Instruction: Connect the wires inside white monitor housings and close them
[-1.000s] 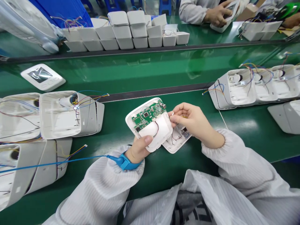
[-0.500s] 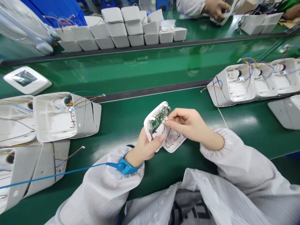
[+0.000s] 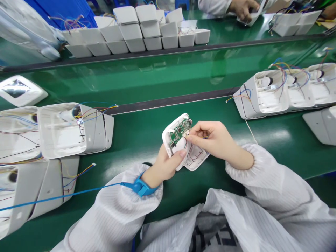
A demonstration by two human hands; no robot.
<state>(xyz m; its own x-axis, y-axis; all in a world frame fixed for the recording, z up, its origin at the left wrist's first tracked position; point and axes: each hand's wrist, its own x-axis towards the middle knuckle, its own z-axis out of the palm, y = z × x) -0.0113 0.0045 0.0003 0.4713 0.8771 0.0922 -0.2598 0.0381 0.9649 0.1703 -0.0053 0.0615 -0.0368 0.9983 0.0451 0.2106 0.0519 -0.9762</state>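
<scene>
My left hand (image 3: 168, 162) grips a small white plastic cover (image 3: 167, 134) by its lower edge, thumb across the inner side. A green circuit board (image 3: 180, 131) is seated in that cover, tilted up toward me. Thumb and forefinger of my right hand (image 3: 210, 138) pinch a small white wire connector (image 3: 187, 133) at the board's right edge; whether it is fully seated cannot be seen. Thin wires trail from it behind my fingers. Below the cover, a second white shell (image 3: 195, 159) with dark and red wires inside hangs close against it.
White housings (image 3: 63, 133) with loose wires stand at left, and more housings (image 3: 270, 94) at right. A white unit with a screen (image 3: 22, 91) lies on the green belt (image 3: 157, 77). A blue wrist-strap cord (image 3: 65, 194) runs left. Across the belt, a co-worker's hand (image 3: 244, 8) holds a white part.
The white unit with the screen has slid left along the belt. My hands and the cover have barely shifted, slightly to the right, with the same pinch and grip.
</scene>
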